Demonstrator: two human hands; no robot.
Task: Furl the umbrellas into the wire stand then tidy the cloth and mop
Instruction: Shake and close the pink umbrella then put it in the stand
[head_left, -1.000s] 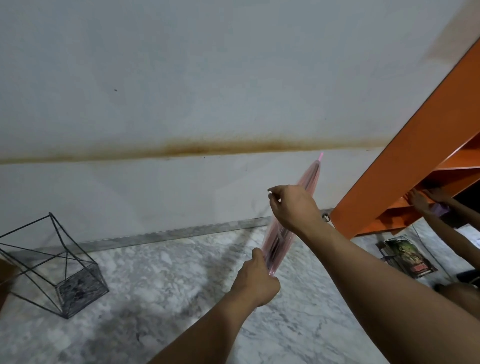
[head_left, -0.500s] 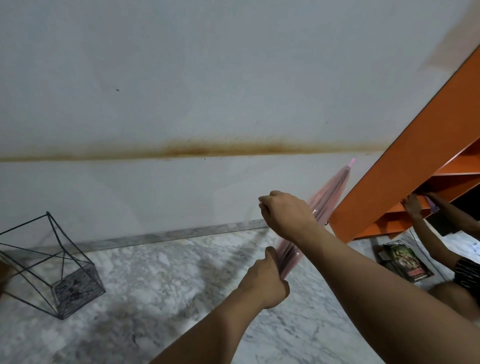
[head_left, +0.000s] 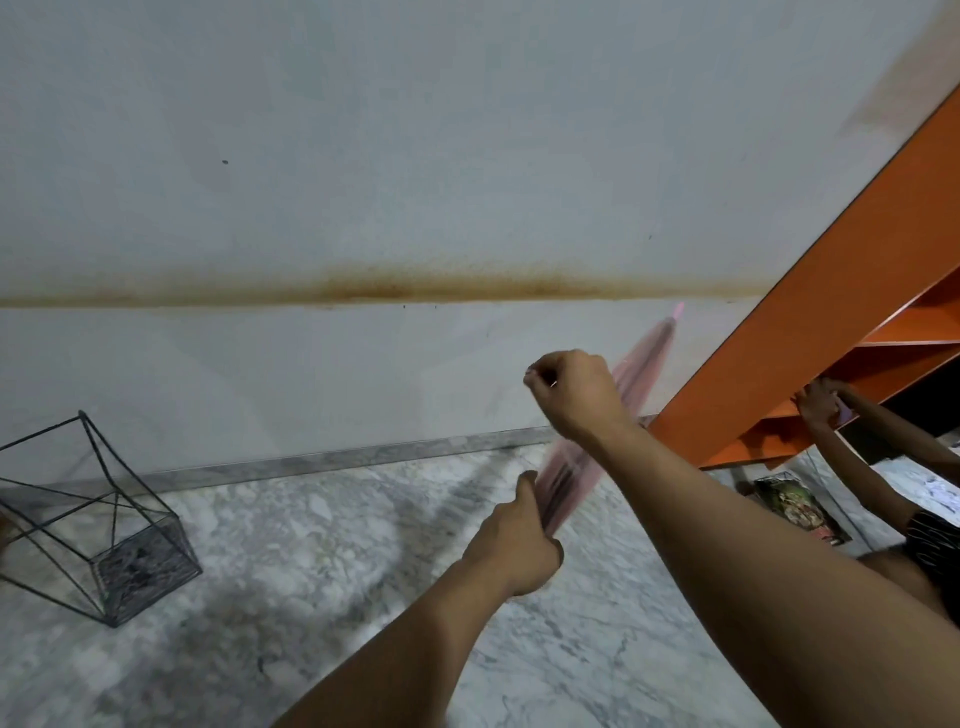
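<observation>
Over the last second the pink umbrella (head_left: 641, 364) (blurred) has tilted rightward, left hand (head_left: 519, 540) gripping its base, right hand (head_left: 574, 392) curled round its middle, so furling continues, with the wire stand (head_left: 98, 519) waiting well apart.

The pink umbrella (head_left: 636, 376) is smeared by motion blur and partly hidden behind the right hand (head_left: 576, 392), while the wire stand (head_left: 98, 519) is cut by the left edge and the orange shelf (head_left: 852, 312) by the right.
</observation>
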